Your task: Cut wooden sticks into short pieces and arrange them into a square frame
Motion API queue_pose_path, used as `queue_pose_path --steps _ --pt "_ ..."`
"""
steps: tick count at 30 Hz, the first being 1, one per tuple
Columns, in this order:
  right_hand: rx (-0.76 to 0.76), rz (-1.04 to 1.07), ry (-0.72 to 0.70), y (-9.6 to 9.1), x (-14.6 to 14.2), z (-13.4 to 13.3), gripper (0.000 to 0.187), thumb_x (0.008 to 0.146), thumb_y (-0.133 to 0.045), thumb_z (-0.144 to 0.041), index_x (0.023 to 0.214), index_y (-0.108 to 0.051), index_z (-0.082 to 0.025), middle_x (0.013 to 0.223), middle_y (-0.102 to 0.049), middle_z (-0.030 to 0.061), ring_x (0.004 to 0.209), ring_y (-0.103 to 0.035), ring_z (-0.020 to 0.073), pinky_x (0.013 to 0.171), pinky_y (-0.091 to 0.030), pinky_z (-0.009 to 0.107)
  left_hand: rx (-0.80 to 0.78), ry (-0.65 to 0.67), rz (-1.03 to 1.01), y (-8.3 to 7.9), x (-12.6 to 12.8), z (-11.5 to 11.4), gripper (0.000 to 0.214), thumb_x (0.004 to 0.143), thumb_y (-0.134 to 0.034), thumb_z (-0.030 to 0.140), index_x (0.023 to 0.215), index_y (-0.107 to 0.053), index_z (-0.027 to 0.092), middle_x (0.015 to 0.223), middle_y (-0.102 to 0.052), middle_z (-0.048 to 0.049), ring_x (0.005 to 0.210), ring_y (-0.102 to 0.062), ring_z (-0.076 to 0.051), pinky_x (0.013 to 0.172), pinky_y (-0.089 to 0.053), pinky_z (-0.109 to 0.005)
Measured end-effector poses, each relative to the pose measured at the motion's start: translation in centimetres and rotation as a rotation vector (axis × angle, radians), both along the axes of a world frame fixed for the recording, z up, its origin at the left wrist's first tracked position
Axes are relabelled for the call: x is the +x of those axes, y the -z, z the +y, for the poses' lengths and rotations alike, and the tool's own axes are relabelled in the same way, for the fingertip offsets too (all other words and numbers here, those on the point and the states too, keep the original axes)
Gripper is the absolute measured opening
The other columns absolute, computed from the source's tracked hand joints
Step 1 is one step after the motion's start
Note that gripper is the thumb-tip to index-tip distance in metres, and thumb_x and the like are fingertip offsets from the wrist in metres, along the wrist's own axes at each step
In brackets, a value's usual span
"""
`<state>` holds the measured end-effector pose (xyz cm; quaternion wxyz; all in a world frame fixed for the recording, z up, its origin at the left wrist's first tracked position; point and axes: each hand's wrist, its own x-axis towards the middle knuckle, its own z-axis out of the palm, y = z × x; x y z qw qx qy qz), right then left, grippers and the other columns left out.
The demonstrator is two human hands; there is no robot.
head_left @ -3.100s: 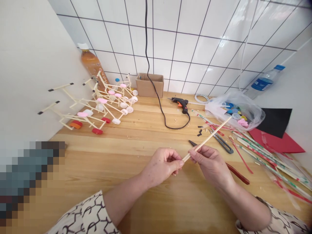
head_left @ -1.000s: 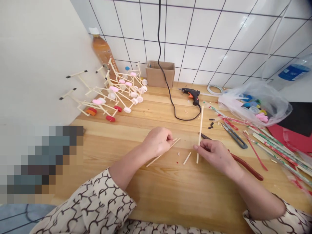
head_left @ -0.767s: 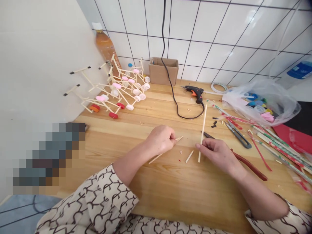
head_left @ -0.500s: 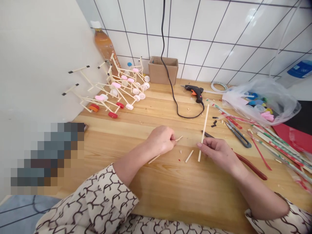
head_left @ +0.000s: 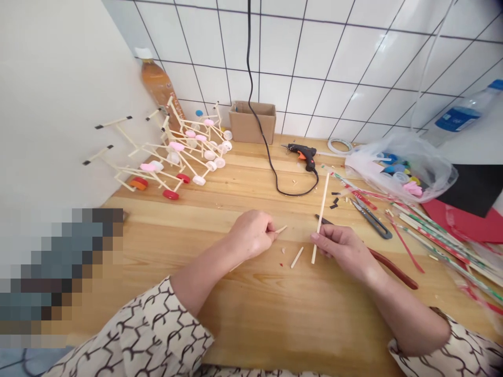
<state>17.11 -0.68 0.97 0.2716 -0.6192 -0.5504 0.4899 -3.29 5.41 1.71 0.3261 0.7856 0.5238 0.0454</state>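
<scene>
Head view: left hand point(head_left: 251, 235) and right hand point(head_left: 346, 247) now parted, working separately.
In front of the glue gun point(head_left: 304, 153), left fingers pinch a thin stick point(head_left: 282, 229); right fingers pinch a long stick point(head_left: 323, 204), tilted.

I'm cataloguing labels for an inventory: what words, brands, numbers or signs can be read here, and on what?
None can be read with certainty.
Amber drink bottle: pale lettering down its side, too small and blurred.
Water bottle: white marks on a blue label, too blurred.
Printed wrappers: red and green print, no legible words.
Stick in the right hand: no lettering visible.
</scene>
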Motion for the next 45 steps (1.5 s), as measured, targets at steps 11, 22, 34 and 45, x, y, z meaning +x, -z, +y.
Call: queue_pose_path --steps 11,22,34,45 --pt "0.025 -0.003 -0.028 0.1 -0.1 0.0 0.038 0.079 -0.052 -0.047 0.057 -0.044 -0.018 0.05 -0.038 -0.0066 0.047 -0.032 0.008 0.047 -0.024 0.023 0.04 0.027 0.103 -0.3 0.4 -0.3 0.015 0.072 -0.057 0.027 0.07 -0.069 0.018 0.069 -0.068 -0.0048 0.06 -0.057 -0.017 0.052 -0.034 -0.026" --pt "-0.017 0.137 0.036 0.7 0.3 0.1 0.035 0.074 -0.059 -0.047 0.057 -0.049 -0.017 0.05 -0.046 -0.0049 0.046 -0.034 0.0079 0.045 -0.025 0.023 0.11 0.105 0.167 -0.1 0.4 -0.4 0.017 0.075 -0.053 0.025 0.07 -0.068 0.018 0.074 -0.068 -0.0073 0.066 -0.06 -0.02 0.055 -0.036 -0.027" --pt "-0.105 0.523 0.227 0.0 -0.7 -0.3 0.028 0.06 -0.075 -0.039 0.061 -0.063 -0.014 0.054 -0.06 0.0 0.043 -0.046 0.0063 0.04 -0.026 0.019 -0.255 -0.118 -0.6 0.2 1.5 -2.2 0.014 0.073 -0.06 0.027 0.069 -0.064 0.015 0.06 -0.061 0.0003 0.056 -0.053 -0.01 0.057 -0.042 -0.022" --pt "-0.284 0.846 0.17 -0.3 -0.8 -0.8 0.017 0.064 -0.076 -0.025 0.066 -0.067 -0.01 0.054 -0.06 0.0015 0.044 -0.045 0.0036 0.039 -0.027 0.013 -0.796 -0.121 -0.962 -0.3 2.2 -3.5 0.017 0.068 -0.068 0.026 0.067 -0.064 0.01 0.063 -0.062 -0.002 0.053 -0.055 -0.008 0.052 -0.043 -0.022"
